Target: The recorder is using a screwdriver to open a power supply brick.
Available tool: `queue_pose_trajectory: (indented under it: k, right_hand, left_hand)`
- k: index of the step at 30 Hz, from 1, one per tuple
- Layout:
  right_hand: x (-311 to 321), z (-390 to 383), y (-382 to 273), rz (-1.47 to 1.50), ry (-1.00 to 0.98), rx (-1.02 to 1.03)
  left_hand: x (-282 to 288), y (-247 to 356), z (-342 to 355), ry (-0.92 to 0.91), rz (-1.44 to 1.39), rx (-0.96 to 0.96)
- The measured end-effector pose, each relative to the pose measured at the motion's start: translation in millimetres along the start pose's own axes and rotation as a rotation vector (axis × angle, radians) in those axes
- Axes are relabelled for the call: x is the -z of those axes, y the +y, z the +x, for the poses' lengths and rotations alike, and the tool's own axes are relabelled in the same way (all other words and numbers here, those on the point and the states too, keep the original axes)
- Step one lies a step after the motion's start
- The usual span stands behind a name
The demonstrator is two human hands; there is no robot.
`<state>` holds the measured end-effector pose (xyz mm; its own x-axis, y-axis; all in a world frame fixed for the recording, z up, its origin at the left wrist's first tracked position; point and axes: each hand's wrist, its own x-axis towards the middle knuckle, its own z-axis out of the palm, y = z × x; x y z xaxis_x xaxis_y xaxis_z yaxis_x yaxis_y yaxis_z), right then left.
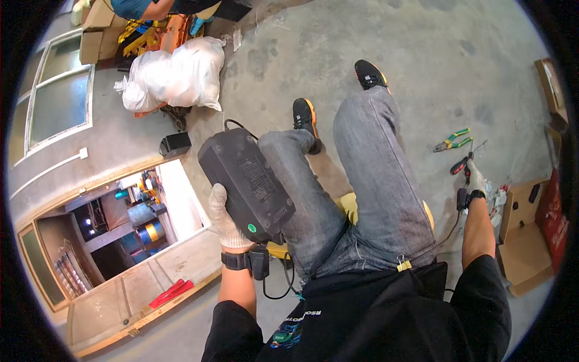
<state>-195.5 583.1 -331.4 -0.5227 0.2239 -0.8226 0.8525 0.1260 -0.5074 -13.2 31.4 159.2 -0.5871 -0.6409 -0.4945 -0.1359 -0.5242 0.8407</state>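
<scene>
A black plastic power-adapter-like box (247,181), with a label and a cable loop at its far end, is held tilted above my left leg. My gloved left hand (226,220) grips its near left side. At the right, my gloved right hand (473,175) is down by the floor, its fingers closed on a red-and-black screwdriver handle (459,165), partly hidden by them. Another thin-shafted tool lies beside it. Green-and-yellow pliers (451,141) lie just beyond the hand.
Open cardboard boxes (523,238) stand at the right. White bags (181,78) and a small black block (175,145) are at upper left. An opening with a wooden sill (169,271) fills the lower left. Another person's arm (154,9) shows at the top left.
</scene>
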Motion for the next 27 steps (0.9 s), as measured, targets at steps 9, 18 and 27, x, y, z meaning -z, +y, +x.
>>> queue_pose_trajectory:
  k: [9, 18, 27]
  right_hand:
    - [-18.5, -28.0, -7.5, -0.126, -0.042, -0.028]
    - [6.2, -34.2, -2.0, -0.823, 0.147, -0.031]
    - [13.9, -18.2, 29.0, -1.023, 0.173, -0.049]
  left_hand:
    - [-1.8, -5.0, 6.5, -0.160, -0.111, 0.101]
    - [34.9, 18.1, 17.9, 0.155, 0.528, -0.258]
    - [92.5, 67.2, 14.4, 0.346, 0.311, -0.154]
